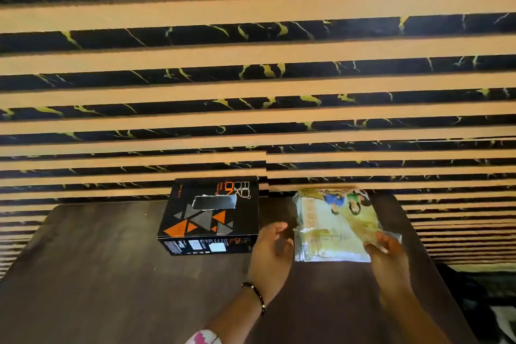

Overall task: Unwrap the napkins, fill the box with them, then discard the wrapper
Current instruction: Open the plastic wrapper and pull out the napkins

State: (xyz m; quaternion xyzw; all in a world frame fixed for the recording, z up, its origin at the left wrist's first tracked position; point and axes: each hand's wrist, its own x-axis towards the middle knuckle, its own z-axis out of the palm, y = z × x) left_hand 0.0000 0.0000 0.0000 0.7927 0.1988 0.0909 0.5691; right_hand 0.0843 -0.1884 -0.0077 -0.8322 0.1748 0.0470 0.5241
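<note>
A black tissue box (209, 215) with orange and grey triangles and a torn slot on top stands on the dark table (111, 274). To its right lies a napkin pack (333, 225) in a shiny yellow-green printed wrapper. My left hand (270, 254) hovers open just left of the pack, fingers spread, between box and pack. My right hand (386, 255) pinches the wrapper's near right corner. The image is slightly blurred around the pack.
A wall of tan slats and black marble-like strips (251, 78) rises right behind the table. The table's right edge (427, 260) runs close beside the pack. A beaded bracelet (258, 297) sits on my left wrist.
</note>
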